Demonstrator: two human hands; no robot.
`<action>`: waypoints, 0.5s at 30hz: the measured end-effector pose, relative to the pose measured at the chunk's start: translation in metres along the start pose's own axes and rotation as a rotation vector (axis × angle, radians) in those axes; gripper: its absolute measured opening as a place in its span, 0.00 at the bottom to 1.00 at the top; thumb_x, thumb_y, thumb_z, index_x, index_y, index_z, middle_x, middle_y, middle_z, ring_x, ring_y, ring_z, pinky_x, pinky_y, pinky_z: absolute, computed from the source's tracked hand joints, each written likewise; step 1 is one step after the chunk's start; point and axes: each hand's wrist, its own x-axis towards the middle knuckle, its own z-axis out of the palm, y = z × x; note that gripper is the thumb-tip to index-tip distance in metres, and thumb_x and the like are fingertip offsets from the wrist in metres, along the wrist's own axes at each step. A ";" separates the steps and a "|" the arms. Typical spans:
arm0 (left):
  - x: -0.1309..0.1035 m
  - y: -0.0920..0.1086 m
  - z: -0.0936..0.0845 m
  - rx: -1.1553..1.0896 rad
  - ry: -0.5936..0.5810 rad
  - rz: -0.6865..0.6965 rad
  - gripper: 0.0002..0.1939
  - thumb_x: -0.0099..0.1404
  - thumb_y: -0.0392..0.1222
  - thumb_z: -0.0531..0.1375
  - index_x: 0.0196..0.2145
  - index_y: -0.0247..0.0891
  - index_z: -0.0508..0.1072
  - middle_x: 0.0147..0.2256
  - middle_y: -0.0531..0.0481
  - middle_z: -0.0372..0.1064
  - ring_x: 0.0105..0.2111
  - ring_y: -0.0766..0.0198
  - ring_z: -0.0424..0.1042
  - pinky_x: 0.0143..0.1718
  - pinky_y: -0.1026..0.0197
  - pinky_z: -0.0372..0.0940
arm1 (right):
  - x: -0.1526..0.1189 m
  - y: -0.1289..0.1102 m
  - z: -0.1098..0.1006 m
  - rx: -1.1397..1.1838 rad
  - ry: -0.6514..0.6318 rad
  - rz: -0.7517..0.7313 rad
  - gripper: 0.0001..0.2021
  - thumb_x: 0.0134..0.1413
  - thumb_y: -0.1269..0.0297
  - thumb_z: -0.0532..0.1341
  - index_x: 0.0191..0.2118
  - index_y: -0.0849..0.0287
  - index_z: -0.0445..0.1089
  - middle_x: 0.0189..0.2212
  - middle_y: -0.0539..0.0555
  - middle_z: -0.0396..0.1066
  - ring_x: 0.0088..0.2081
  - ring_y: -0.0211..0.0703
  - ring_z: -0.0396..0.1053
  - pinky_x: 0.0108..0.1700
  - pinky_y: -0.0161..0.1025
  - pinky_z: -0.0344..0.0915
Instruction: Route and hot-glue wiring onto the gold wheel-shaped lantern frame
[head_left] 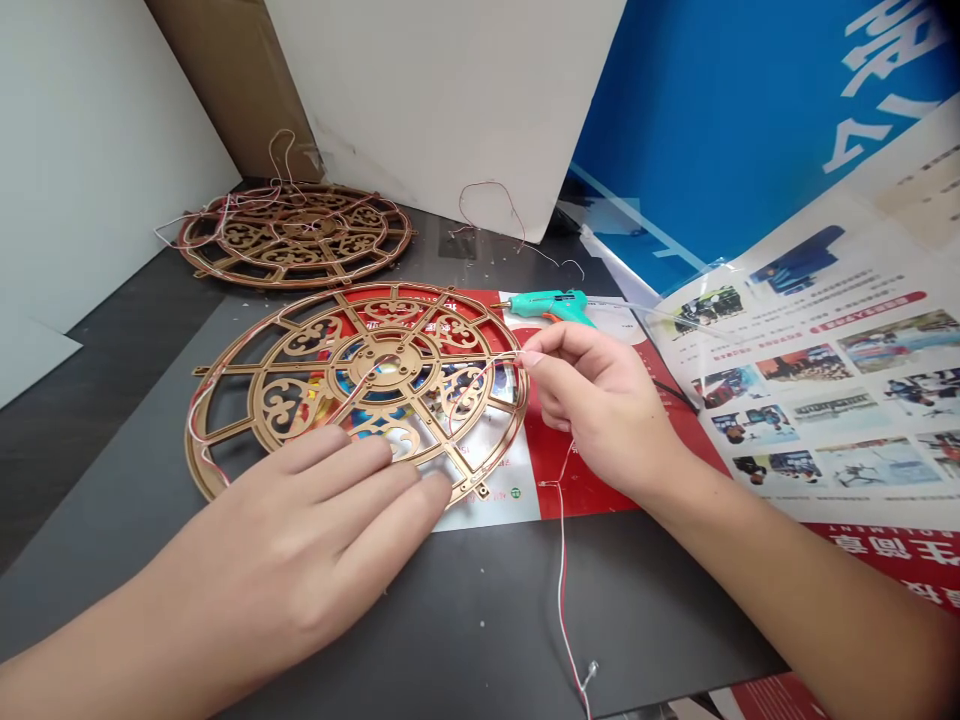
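Observation:
A round gold openwork frame with spokes and scroll ornaments lies before me on printed sheets. My left hand rests across its near edge, fingers stretched out; what lies beneath them is hidden. At the frame's right rim, my right hand pinches a thin red-and-white wire between thumb and forefinger. More of this wire runs along the frame's left rim and spokes. Below my right hand, a length of it hangs down toward the table's front edge, with a small clear piece attached.
Beyond the frame lies a teal glue gun. A second round gold frame with tangled wire sits at the back left. Loose wire curls near a white panel. A printed poster slopes up on the right, before a blue board.

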 end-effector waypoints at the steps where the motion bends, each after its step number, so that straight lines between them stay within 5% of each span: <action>1: -0.001 -0.001 0.000 0.020 -0.009 -0.003 0.14 0.86 0.28 0.58 0.60 0.43 0.75 0.40 0.49 0.82 0.39 0.53 0.77 0.43 0.45 0.69 | 0.000 0.001 0.001 0.008 -0.004 0.005 0.13 0.67 0.61 0.81 0.36 0.51 0.77 0.24 0.40 0.60 0.25 0.36 0.52 0.28 0.41 0.51; 8: -0.007 -0.010 0.002 0.135 -0.040 -0.080 0.20 0.87 0.46 0.61 0.70 0.44 0.77 0.55 0.40 0.87 0.56 0.39 0.83 0.53 0.36 0.76 | -0.001 0.002 0.003 -0.007 -0.036 0.075 0.19 0.67 0.55 0.86 0.36 0.51 0.76 0.25 0.42 0.65 0.26 0.35 0.52 0.27 0.39 0.49; 15: -0.003 -0.009 0.000 0.112 -0.043 -0.032 0.19 0.86 0.43 0.60 0.69 0.39 0.77 0.53 0.38 0.87 0.56 0.37 0.83 0.54 0.35 0.78 | 0.000 0.002 0.002 -0.013 -0.041 0.057 0.19 0.68 0.55 0.85 0.37 0.51 0.75 0.25 0.41 0.62 0.26 0.35 0.51 0.28 0.40 0.51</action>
